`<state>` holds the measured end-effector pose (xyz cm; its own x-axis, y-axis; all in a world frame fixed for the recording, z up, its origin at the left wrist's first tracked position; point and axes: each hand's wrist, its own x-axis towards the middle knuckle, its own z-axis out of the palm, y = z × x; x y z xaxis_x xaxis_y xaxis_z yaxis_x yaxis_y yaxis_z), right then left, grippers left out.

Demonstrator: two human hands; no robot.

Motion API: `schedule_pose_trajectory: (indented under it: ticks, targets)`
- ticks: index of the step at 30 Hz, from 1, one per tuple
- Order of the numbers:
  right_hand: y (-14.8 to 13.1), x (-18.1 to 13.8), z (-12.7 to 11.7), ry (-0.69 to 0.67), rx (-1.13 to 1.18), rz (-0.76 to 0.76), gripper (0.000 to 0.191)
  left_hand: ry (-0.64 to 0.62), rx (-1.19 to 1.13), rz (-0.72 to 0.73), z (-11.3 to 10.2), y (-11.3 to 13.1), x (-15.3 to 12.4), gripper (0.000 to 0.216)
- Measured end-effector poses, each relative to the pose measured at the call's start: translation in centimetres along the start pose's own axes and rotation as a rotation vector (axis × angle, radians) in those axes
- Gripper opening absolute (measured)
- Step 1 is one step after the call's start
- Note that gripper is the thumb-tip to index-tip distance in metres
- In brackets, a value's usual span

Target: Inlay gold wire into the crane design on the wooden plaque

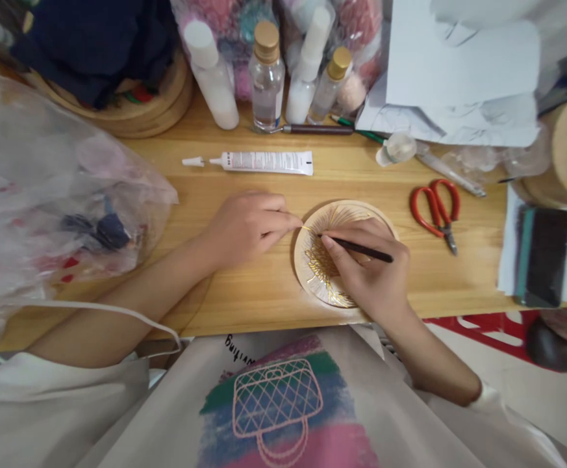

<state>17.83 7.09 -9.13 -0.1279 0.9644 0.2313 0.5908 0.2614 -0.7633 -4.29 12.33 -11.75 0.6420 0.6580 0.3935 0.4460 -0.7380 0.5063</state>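
Note:
A small round wooden disc point(312, 276) with a gold wire pattern lies near the front edge of the wooden table point(264, 292). My left hand point(247, 227) rests on the table just left of the disc, fingers pinched on a thin gold strand point(307, 228) at the disc's rim. My right hand point(373, 270) lies over the disc's right half, gripping a thin dark stick-like tool point(361, 249) whose tip touches the pattern beside the strand.
A white glue tube point(264, 162) lies behind the hands. Red scissors point(436, 209) lie right of the disc. Several bottles point(266, 78) stand at the back, by crumpled white paper point(458, 71). A clear plastic bag point(44, 195) fills the left; a dark phone point(541, 257) lies right.

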Motion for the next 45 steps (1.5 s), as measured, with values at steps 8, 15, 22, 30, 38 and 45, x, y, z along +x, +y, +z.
schedule_pose_trajectory:
  ticks: [8, 15, 22, 30, 38, 45]
  targets:
    - [-1.2, -0.8, 1.0, 0.101, -0.107, 0.039, 0.008, -0.011, 0.064, 0.025, -0.2, 0.3, -0.1, 0.027]
    - [-1.9, -1.2, 1.5, 0.139, -0.136, 0.095, 0.010, -0.043, 0.230, 0.152, -0.8, 0.6, 0.0, 0.032]
    - [-2.0, -1.2, 1.8, 0.158, -0.134, 0.124, 0.011, -0.093, 0.281, 0.162, -0.9, 1.0, -0.1, 0.040]
    - [-2.0, -1.3, 1.9, 0.175, -0.131, 0.128, 0.011, -0.140, 0.204, 0.133, -1.2, 1.6, -0.3, 0.033]
    - [-1.9, -1.2, 2.0, 0.180, -0.107, 0.123, 0.011, -0.121, 0.265, 0.162, -1.0, 2.8, -0.4, 0.029]
    - [-1.7, -1.4, 1.9, 0.181, -0.103, 0.122, 0.011, -0.068, 0.438, 0.198, -0.5, 3.3, -0.2, 0.028]
